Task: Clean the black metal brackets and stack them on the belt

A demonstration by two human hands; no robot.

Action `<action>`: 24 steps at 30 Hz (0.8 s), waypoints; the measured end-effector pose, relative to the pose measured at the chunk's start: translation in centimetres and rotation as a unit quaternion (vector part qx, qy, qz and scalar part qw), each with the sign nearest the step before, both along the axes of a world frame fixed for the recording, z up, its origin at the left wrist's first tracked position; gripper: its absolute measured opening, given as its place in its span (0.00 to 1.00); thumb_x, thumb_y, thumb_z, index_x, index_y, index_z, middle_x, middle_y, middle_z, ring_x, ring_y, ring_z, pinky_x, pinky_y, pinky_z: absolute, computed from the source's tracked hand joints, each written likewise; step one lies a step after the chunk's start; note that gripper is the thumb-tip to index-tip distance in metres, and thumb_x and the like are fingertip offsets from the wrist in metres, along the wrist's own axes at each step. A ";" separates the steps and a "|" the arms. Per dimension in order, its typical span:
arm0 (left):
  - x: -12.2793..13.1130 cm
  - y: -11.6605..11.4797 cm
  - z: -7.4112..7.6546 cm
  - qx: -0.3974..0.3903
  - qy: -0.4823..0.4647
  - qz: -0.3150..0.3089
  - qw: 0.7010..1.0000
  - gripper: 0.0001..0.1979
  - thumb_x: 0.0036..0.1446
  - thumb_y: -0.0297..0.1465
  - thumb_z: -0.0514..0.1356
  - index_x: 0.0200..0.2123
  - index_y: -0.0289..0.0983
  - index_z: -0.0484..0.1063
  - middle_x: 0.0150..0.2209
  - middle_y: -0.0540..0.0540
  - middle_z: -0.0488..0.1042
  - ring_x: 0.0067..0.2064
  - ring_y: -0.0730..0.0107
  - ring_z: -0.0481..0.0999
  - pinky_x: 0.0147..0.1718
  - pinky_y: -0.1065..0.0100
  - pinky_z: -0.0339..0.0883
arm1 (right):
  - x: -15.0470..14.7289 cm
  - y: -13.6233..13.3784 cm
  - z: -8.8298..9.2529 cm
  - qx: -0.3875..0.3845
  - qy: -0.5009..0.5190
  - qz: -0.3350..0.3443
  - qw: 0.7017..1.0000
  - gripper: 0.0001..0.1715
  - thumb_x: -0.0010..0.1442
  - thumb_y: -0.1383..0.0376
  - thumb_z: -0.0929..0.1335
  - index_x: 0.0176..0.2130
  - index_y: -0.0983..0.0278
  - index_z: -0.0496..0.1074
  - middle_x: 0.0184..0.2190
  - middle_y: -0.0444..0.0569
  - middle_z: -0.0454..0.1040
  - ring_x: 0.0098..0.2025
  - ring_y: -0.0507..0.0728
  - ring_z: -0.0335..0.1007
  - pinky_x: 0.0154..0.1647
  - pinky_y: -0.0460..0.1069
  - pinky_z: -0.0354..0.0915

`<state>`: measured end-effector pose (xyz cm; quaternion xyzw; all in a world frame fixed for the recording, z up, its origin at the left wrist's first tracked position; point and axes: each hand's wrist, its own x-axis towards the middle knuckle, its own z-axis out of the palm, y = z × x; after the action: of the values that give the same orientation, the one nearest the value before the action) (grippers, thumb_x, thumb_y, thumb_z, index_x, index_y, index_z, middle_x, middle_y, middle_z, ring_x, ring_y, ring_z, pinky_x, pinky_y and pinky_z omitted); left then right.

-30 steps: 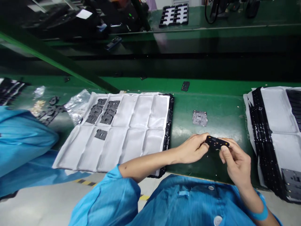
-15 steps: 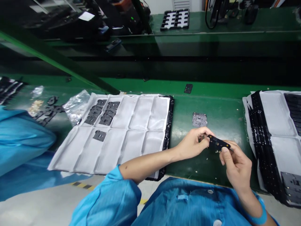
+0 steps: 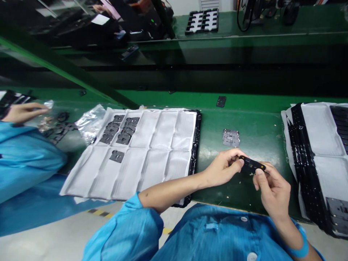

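Note:
Between my two hands, above the green bench, is a small flat black plate (image 3: 251, 164) with yellow marks near its ends. My left hand (image 3: 224, 167) pinches its left end between thumb and fingers. The right end is gripped by my right hand (image 3: 272, 188), thumb in front and fingers behind. Just beyond my hands lies a small pile of dark grey plates (image 3: 231, 137). Another dark plate (image 3: 221, 101) lies farther back on the bench. To the left of my hands is a tray lined with white sheet (image 3: 152, 166), holding several dark plates (image 3: 129, 129) in its far left compartments.
At the right edge stands a stack of black trays (image 3: 304, 159) with a white-lined one on top. A clear plastic bag (image 3: 91, 121) lies beyond the left tray. A co-worker's hand (image 3: 24, 112) reaches over parts at far left. A green beam (image 3: 67, 74) slants across the upper left.
The co-worker's hand has come into view at far left, and part of another person shows at the back. My hands keep hold of the black plate, almost unmoved.

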<state>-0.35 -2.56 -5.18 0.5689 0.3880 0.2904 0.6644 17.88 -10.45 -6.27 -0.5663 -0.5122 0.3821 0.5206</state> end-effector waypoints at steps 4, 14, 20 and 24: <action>0.4 0.0 -0.1 0.010 -0.004 0.009 1.000 0.12 0.69 0.38 0.60 0.43 0.34 0.75 0.28 0.52 0.70 0.27 0.76 0.69 0.29 0.72 0.61 | 0.0 -0.2 -0.1 -0.009 -0.009 0.004 1.000 0.09 0.75 0.63 0.69 0.42 0.62 0.78 0.29 0.42 0.72 0.20 0.48 0.65 0.21 0.45 0.62; 0.1 -0.3 -0.1 -0.064 -0.005 0.030 0.997 0.17 0.66 0.43 0.63 0.42 0.33 0.78 0.21 0.54 0.71 0.19 0.80 0.61 0.20 0.75 0.54 | 0.3 -0.3 -0.3 -0.020 -0.001 0.025 0.999 0.10 0.75 0.61 0.69 0.41 0.63 0.77 0.31 0.44 0.73 0.20 0.48 0.64 0.20 0.45 0.62; 0.5 -0.6 0.1 -0.106 -0.016 0.074 0.992 0.15 0.64 0.41 0.62 0.37 0.34 0.78 0.18 0.55 0.69 0.18 0.79 0.62 0.20 0.75 0.55 | 0.1 -0.3 -0.5 -0.011 -0.018 0.021 1.000 0.08 0.73 0.63 0.70 0.48 0.61 0.79 0.35 0.47 0.77 0.25 0.51 0.68 0.26 0.46 0.68; 0.5 -1.3 0.3 -0.104 -0.023 0.058 0.993 0.19 0.67 0.46 0.63 0.41 0.33 0.77 0.18 0.54 0.72 0.18 0.77 0.68 0.20 0.75 0.60 | -0.1 -0.1 -0.2 -0.019 -0.003 -0.014 1.000 0.11 0.71 0.64 0.70 0.51 0.61 0.80 0.29 0.44 0.77 0.24 0.52 0.68 0.27 0.47 0.69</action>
<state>0.15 -3.83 -4.91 0.4665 0.4329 0.2994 0.7109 17.75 -10.52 -6.49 -0.5843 -0.4987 0.3822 0.5136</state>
